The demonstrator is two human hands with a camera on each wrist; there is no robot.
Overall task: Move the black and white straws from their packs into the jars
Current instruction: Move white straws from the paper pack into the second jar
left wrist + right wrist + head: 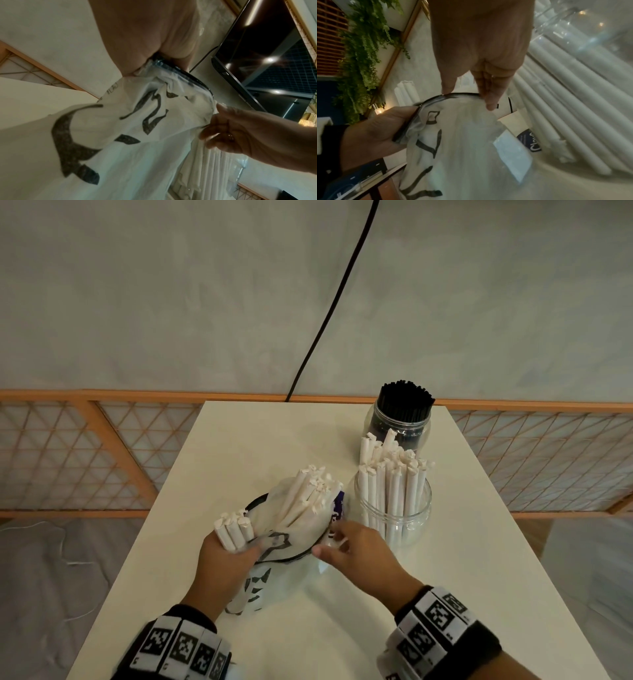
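Fingers of the left hand (224, 563) clamp a few white straws (233, 529) and the straw pack's (294, 529) rim; right hand (356, 553) pinches its opposite rim. Beside stand the white-straw jar (394, 508) and black-straw jar (399, 422) on the tabletop (239, 446).

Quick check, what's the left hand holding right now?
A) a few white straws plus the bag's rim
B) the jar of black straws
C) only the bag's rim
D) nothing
A: the left hand grips a small bunch of white straws and also pinches the black-edged rim of the bag, while the right hand pinches the rim's other side.
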